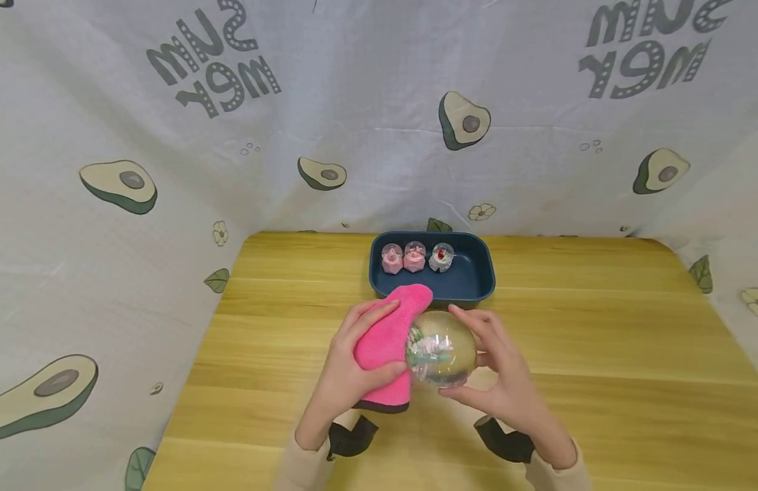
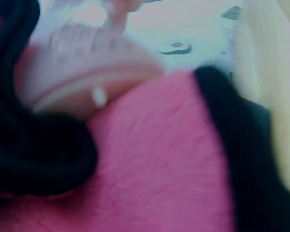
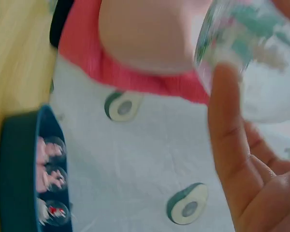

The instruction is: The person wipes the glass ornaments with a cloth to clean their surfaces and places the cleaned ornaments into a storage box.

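Observation:
A large snow globe (image 1: 446, 349) lies sideways between the two hands, held above the table, its clear ball facing right. My right hand (image 1: 508, 378) grips the glass ball, fingers on the far side and thumb on the near side. With my left hand (image 1: 348, 372) I hold a pink cloth (image 1: 388, 351) with a dark edge round the globe's base end. In the left wrist view the pale pink base (image 2: 101, 67) shows beside the cloth, with a small white switch (image 2: 99, 96). Green and white figures (image 3: 251, 38) show inside the glass in the right wrist view.
Just beyond the hands stands a dark blue tray (image 1: 474, 269) on the wooden table (image 1: 600, 327). Three small snow globes (image 1: 414, 257) stand in its left part. A white curtain (image 1: 379, 123) printed with avocados hangs behind and along the sides of the table.

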A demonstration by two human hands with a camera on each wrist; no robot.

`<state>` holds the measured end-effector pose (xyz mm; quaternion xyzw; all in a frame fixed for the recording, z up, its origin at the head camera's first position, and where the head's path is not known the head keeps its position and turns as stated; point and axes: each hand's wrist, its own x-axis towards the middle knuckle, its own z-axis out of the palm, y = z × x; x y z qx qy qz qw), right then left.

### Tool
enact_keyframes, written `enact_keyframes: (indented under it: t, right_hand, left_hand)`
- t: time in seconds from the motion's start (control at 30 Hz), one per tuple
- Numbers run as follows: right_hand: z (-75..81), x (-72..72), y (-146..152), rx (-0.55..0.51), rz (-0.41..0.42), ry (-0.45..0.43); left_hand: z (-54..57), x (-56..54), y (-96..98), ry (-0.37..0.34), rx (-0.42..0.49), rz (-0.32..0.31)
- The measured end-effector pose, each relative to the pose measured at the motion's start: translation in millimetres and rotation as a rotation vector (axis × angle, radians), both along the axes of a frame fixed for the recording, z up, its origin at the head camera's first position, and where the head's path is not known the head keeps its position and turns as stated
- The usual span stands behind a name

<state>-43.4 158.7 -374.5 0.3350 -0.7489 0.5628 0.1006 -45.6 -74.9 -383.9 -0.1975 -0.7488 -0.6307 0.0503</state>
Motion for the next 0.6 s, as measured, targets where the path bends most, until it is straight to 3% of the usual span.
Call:
enact_keyframes:
  t: [0.13,0.27,0.4,0.5,0.6]
  right_hand:
    - [3.4,-3.5,3.0,0.089,0.006,0.2]
    - [4.4,-6.2,1.4,0.038,0.056,0.255]
    - [0.8,-6.0,-0.8,-0.048,0.016,0.224]
    - [-5.6,-3.2,-3.1,-0.088,-0.087,0.16]
    - [-12.6,0.6,-8.7,-0.108,-0.257,0.091]
  left_hand:
    - [5.4,-3.2,-6.9,-0.024,0.0,-0.147]
    - [1.5,-0.4,-2.5,-0.024,-0.021,-0.172]
    - [-5.8,9.2,10.4,0.014,-0.05,-0.057]
    - [-11.6,17.3,24.7,0.056,-0.083,0.092]
    - [-19.4,23.3,41.1,0.105,-0.108,0.251]
